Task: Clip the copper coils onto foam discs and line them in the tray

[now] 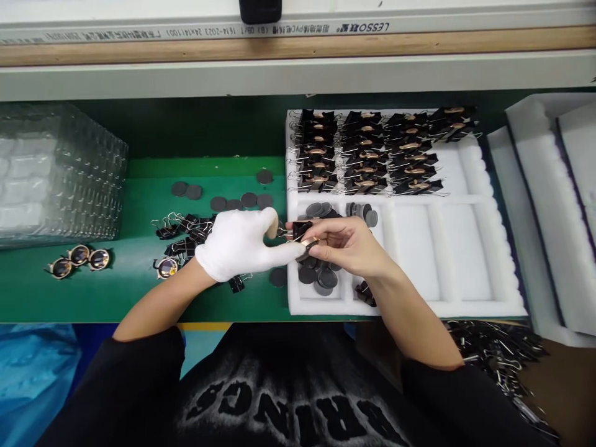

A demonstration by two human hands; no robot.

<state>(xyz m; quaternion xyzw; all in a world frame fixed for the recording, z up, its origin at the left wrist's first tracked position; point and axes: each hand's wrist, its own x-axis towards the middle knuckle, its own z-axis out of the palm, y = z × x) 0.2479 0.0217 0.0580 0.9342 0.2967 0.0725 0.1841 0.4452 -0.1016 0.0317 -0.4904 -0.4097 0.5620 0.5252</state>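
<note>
My left hand (pixel 244 242), in a white glove, is closed with its thumb against a gold-rimmed round piece (pixel 309 244) like a small watch case. Its bent forefinger is by the wire handles of a black binder clip (pixel 302 231). Bare, my right hand (pixel 349 244) pinches the same round piece between thumb and fingers, close beside the clip. Whether the clip grips the piece is partly hidden by my fingers. Below them, grey discs (pixel 326 278) lie in a compartment of the white foam tray (pixel 410 308).
Clipped gold-rimmed pieces (pixel 365 152) fill rows at the tray's back. Loose binder clips (pixel 189 230), more discs (pixel 249 199) and gold-rimmed pieces (pixel 79 254) lie on the green table (pixel 139 298). Clear plastic trays (pixel 60 180) are stacked left; foam sheets (pixel 549 205) stand right.
</note>
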